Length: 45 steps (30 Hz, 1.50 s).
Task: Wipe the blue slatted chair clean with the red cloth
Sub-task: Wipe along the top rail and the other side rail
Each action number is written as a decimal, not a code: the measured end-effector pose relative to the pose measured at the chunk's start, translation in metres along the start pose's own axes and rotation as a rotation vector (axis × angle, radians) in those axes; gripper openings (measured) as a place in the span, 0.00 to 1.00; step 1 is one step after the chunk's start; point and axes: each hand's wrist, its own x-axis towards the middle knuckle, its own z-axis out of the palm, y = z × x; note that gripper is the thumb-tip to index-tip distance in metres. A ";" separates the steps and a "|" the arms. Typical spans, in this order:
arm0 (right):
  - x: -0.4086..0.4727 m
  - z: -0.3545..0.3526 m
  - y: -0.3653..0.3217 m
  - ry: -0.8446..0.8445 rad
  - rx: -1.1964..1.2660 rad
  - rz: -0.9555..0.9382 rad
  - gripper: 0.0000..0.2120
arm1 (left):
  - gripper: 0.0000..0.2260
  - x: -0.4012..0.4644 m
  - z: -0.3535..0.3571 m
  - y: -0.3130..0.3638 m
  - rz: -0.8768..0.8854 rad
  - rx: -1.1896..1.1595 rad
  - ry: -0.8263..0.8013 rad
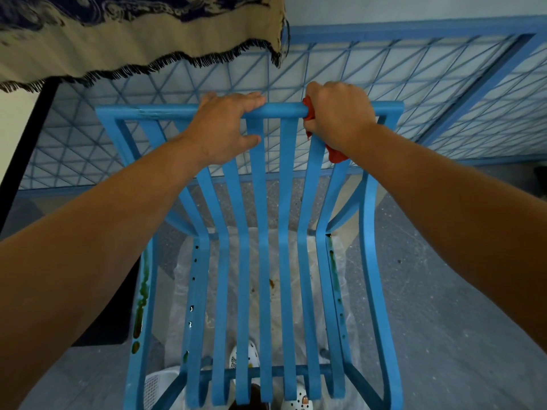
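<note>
**Both hands on the top rail of the blue chair**

The blue slatted chair [263, 261] is painted, matte, with a rounded top rail and about seven long curved slats that pinch inward mid-height. Greenish-brown streaks mark its side rails. The left hand [225, 128] curls over the top rail, fingers draped across it and thumb below. The right hand [340, 119] grips a crumpled red cloth [336, 153] wrapped round the rail's right part, a fold hanging beneath the wrist. Beneath the chair lies a wrinkled translucent plastic sheet [325, 261] on speckled grey floor [444, 291]. Behind stand a blue wire grid panel [414, 84] and a fringed woven blanket [118, 39]. Two white perforated clogs [244, 355] show below.
</note>
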 end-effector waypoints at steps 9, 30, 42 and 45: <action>-0.004 -0.002 0.022 -0.093 0.145 -0.179 0.20 | 0.29 -0.020 -0.009 -0.002 0.062 0.045 0.035; 0.027 -0.007 -0.048 -0.108 0.184 -0.187 0.23 | 0.35 -0.076 -0.056 -0.091 -0.142 0.057 0.166; 0.032 -0.001 -0.122 -0.054 0.226 -0.150 0.26 | 0.29 -0.091 -0.056 -0.089 -0.078 0.264 0.092; 0.035 -0.002 -0.124 -0.071 0.384 -0.219 0.22 | 0.29 -0.089 -0.058 -0.088 -0.128 0.266 0.092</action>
